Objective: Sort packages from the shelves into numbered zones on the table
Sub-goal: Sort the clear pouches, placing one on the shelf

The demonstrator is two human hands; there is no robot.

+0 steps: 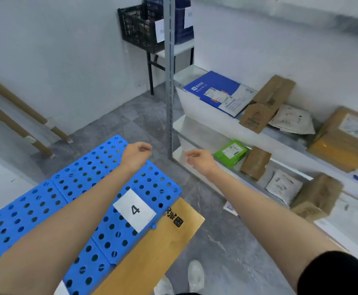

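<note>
Facing the shelves (191,126), you held both arms out with nothing in either grip. The left grip (136,155) hung loosely curled above the far end of the blue mat (78,188). The right grip (199,161) hung loosely curled near the lowest shelf, just short of the green box (230,153). The card marked 4 (134,209) lay on the mat on the table (152,252), and no package showed on that zone. The packages sat on the shelves: a blue envelope (218,92), brown bags, white pouches and a taped box (344,139). As I judged it, most of your sorting was left and the next pick was not yet made. The other zones were out of view.
</note>
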